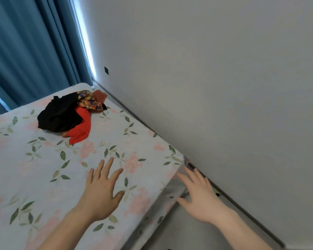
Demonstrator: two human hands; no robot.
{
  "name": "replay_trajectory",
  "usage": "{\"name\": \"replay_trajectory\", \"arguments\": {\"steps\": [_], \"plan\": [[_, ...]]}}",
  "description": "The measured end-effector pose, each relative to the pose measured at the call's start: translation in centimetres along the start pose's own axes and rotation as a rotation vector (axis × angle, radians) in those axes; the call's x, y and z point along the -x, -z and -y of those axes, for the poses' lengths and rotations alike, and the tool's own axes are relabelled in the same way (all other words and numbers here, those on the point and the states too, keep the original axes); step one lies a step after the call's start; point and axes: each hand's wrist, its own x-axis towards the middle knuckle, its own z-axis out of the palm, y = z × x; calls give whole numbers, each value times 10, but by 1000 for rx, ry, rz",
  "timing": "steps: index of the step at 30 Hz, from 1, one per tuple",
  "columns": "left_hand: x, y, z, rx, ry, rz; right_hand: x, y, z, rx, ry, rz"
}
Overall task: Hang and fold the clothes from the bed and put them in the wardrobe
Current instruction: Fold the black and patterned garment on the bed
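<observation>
The heap of clothes [69, 114] lies on the bed [34, 177] toward its far corner, at about eleven o'clock from the left hand [102, 193] and nearer ten o'clock from the right hand [200, 197], well apart from both. The left hand is plainly the nearer; it hovers over or rests on the flowered sheet with fingers [107, 166] straight and spread, holding nothing. The right hand reaches past the bed's near corner, over the gap between the mattress side and the wall [224, 78], its fingers likewise straight and empty. The heap runs long from about one o'clock down to seven o'clock: a black garment [60, 115] on top toward the left, a red garment [80, 128] poking out at the near end, a patterned multicoloured piece [89, 101] and something rust-coloured [100, 95] at the far end by the wall. My judgement is that the red end is the first cloth either hand would meet, and the left would get there sooner. How many garments are bundled there cannot be told, since the black one covers much of the rest. No wardrobe or hangers show. Whether the left palm touches the sheet is unclear. A blue curtain [29, 51] hangs beyond the bed.
</observation>
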Motion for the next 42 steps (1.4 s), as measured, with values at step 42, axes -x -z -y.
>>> {"name": "replay_trajectory", "arguments": {"steps": [42], "plan": [[-334,38,-270,9,351,40,-305,248,-301,352,276,159]]}}
